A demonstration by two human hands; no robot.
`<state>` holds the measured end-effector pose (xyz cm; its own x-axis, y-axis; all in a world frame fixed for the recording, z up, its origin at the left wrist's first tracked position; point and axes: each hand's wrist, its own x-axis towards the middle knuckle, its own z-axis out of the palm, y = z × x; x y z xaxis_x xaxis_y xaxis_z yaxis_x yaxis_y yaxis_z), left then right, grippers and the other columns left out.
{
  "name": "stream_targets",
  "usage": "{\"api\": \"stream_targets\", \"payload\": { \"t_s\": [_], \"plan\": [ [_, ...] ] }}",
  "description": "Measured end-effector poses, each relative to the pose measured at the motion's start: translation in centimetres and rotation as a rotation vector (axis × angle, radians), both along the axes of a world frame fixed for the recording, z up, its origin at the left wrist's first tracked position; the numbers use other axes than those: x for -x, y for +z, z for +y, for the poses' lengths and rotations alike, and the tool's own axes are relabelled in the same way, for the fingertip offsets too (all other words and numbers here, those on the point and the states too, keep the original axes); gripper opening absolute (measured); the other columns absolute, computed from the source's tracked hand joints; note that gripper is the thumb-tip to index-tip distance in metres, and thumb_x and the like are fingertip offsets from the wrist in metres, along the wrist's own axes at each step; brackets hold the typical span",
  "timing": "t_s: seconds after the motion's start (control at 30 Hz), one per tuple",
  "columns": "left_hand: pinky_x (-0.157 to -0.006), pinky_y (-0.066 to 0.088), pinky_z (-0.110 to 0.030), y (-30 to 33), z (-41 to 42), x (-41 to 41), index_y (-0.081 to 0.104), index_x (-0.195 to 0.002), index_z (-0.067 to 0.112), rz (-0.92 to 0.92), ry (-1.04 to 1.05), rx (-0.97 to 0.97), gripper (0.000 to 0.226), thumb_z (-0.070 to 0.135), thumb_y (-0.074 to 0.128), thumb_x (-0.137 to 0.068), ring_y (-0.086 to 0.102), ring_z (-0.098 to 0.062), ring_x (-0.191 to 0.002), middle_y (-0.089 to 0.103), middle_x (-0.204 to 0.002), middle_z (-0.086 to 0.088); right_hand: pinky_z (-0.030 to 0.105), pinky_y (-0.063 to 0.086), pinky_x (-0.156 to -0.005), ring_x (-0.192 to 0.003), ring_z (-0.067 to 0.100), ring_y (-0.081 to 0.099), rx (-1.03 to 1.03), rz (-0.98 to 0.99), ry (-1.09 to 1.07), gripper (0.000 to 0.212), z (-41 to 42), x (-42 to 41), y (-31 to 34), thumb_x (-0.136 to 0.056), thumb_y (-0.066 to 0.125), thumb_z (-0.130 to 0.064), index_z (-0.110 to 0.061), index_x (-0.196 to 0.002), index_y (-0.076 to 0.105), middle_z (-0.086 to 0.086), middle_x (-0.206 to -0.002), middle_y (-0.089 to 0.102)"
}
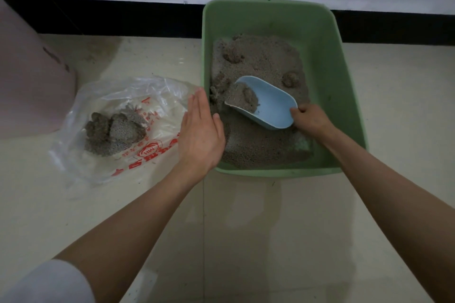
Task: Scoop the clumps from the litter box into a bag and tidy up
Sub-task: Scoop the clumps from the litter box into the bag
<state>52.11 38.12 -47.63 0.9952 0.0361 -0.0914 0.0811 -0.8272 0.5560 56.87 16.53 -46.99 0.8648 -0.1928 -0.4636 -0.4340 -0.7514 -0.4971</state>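
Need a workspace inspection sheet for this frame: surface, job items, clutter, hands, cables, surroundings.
Surface: pale tiled floor, some specks near the bag.
Job's things: green litter box with grey litter and several clumps; blue scoop in the box, partly loaded with litter; clear plastic bag with red print lies on the floor left of the box, clumps already in it.
Clutter: nothing seen.
Hands: right hand grips the scoop's rear end; left hand flat, fingers straight, at the box's left wall, holding nothing.
Cables: nothing seen.
Surroundings: white wall, black baseboard, pink container at far left.
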Motion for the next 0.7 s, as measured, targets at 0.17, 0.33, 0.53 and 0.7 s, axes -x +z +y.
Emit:
{"api": "stream_targets", "payload": {
  "t_s": [0.17, 0.33, 0.53, 0.7],
  "plan": [
    [-0.117, 0.01, -0.032, 0.1, 0.0, 0.1, -0.002, -0.147, 0.008, 0.008, 0.001, -0.002, 0.057, 0.024, 0.025, -0.099, 0.005, -0.021, -0.144, 0.007, -0.156, -0.012, 0.029, 0.033, -0.067, -0.076, 0.025, 0.047, 0.127, -0.017, -0.021, 0.03, -0.5, -0.4, 0.3, -0.097, 0.041, -0.024, -0.003, -0.079, 0.054, 0.014, -0.08, 0.051],
    [-0.117, 0.011, -0.032, 0.1, 0.0, 0.1, -0.003, -0.147, 0.009, 0.012, 0.001, -0.005, 0.058, 0.025, 0.024, -0.099, 0.005, -0.021, -0.144, 0.006, -0.156, -0.011, 0.026, 0.027, -0.049, -0.053, 0.019, 0.037, 0.221, 0.052, 0.069, 0.036, 0.7, -2.5, 1.0, -0.093, 0.042, -0.022, -0.009, -0.059, 0.04, 0.007, -0.062, 0.041],
    [-0.117, 0.009, -0.031, 0.1, 0.0, 0.1, -0.003, -0.148, 0.009, 0.022, 0.005, 0.005, 0.058, 0.026, 0.025, -0.1, 0.005, -0.02, -0.144, 0.006, -0.157, -0.011, 0.032, 0.035, -0.071, -0.066, 0.023, 0.045, 0.42, 0.045, 0.145, 0.031, 1.6, -5.2, 3.3, -0.09, 0.044, -0.017, -0.011, -0.06, 0.036, 0.004, -0.063, 0.042],
    [-0.115, 0.006, -0.027, 0.1, 0.0, 0.0, -0.002, -0.148, 0.01, 0.023, 0.01, 0.039, 0.058, 0.024, 0.026, -0.099, 0.004, -0.019, -0.144, 0.006, -0.157, -0.009, 0.035, 0.037, -0.077, -0.078, 0.027, 0.049, 0.496, -0.001, 0.285, 0.024, 2.8, -6.5, 3.4, -0.092, 0.045, -0.022, -0.006, -0.074, 0.046, 0.011, -0.083, 0.052]
  ]
}}
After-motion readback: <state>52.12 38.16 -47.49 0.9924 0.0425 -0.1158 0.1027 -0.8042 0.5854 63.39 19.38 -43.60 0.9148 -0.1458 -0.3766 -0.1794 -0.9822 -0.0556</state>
